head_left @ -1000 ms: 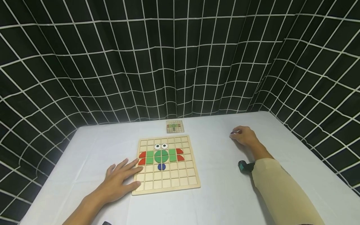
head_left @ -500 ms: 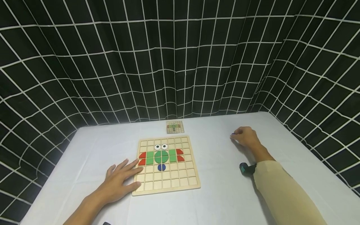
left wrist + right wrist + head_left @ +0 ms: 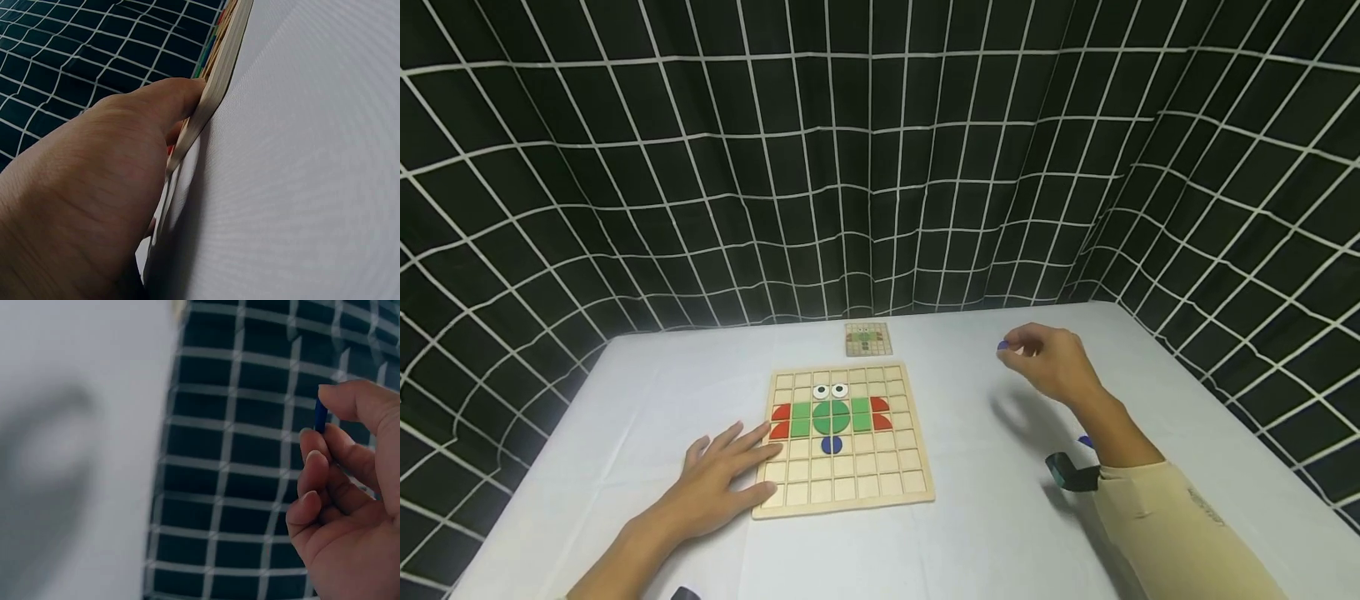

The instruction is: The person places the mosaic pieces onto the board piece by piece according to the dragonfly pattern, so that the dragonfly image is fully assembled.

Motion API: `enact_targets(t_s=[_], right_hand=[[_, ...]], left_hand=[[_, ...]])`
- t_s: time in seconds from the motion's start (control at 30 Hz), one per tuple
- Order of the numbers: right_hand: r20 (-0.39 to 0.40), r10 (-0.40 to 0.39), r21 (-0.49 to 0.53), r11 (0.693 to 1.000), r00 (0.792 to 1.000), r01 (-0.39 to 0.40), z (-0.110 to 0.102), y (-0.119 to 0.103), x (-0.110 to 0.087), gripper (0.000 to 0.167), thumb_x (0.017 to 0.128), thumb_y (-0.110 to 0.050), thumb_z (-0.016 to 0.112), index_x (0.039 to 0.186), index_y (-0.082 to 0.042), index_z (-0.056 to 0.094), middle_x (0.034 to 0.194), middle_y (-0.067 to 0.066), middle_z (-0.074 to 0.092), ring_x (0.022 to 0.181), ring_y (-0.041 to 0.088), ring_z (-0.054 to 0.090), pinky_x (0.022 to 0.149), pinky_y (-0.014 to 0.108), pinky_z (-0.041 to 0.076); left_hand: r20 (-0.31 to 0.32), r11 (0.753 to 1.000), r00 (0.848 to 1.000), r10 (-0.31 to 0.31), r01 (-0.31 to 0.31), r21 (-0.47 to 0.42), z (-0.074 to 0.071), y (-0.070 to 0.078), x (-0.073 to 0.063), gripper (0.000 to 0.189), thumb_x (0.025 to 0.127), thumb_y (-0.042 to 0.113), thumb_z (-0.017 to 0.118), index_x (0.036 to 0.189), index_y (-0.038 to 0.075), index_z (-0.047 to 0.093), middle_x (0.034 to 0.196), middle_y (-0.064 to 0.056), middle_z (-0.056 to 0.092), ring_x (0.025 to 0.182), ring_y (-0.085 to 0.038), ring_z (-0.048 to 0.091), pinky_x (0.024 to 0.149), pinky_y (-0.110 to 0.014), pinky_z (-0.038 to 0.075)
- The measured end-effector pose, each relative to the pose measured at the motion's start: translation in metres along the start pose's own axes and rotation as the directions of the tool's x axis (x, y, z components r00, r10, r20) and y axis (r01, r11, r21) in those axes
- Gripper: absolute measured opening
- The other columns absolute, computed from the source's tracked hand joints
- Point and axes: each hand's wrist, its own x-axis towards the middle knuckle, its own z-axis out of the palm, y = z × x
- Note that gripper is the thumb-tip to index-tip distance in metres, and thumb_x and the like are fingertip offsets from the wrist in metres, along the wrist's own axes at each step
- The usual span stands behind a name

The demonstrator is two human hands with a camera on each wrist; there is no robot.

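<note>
In the head view a wooden grid board lies on the table. Green squares, a green circle of quarter pieces, red pieces, two eye discs and a blue disc sit in its cells. My left hand rests with spread fingers on the board's left edge; its thumb touches the rim in the left wrist view. Above the table at the right, my right hand pinches a small flat blue piece between thumb and index finger. The piece's outline is partly hidden by the fingers.
A small pattern card with a similar picture lies behind the board. Another blue piece lies on the white table beside my right wrist. A black curtain with white grid lines surrounds the table's back and sides.
My right hand has risen from the table and shifted slightly left with the blue piece. A second blue piece has come into view by the wrist. My left hand stays put.
</note>
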Motion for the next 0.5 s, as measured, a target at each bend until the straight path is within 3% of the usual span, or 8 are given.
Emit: enact_targets(t_s=[0.2, 0.37, 0.5], right_hand=[[-0.049, -0.178, 0.039, 0.983, 0.983, 0.18, 0.001, -0.04, -0.018, 0.013, 0.082, -0.014, 0.074, 0.094, -0.008, 0.073, 0.083, 0.0, 0.064, 0.078, 0.02, 0.053, 0.067, 0.036, 0.045], [-0.088, -0.334, 0.095, 0.935, 0.938, 0.342, 0.012, -0.068, -0.035, 0.013, 0.077, -0.007, 0.078, 0.088, -0.011, 0.072, 0.081, -0.007, 0.065, 0.073, 0.014, 0.054, 0.065, 0.032, 0.047], [-0.082, -0.411, 0.143, 0.897, 0.908, 0.419, 0.027, -0.09, -0.046, 0.016, 0.075, -0.006, 0.08, 0.087, -0.012, 0.072, 0.082, -0.01, 0.065, 0.072, 0.011, 0.055, 0.064, 0.029, 0.048]], left_hand=[[-0.001, 1.0, 1.0, 0.003, -0.003, -0.002, -0.001, 0.001, 0.001, 0.053, 0.086, 0.052, 0.066, 0.131, 0.025, 0.063, 0.149, 0.005, 0.04, 0.139, -0.035, 0.025, 0.103, -0.066, 0.007], [-0.005, 1.0, 1.0, 0.003, -0.003, -0.002, -0.001, 0.001, 0.0, 0.052, 0.085, 0.052, 0.067, 0.13, 0.025, 0.064, 0.149, 0.004, 0.041, 0.139, -0.035, 0.026, 0.103, -0.065, 0.007], [-0.003, 1.0, 1.0, 0.002, -0.002, -0.003, 0.0, 0.0, 0.0, 0.053, 0.085, 0.053, 0.067, 0.13, 0.025, 0.063, 0.149, 0.004, 0.041, 0.139, -0.035, 0.026, 0.103, -0.065, 0.006]])
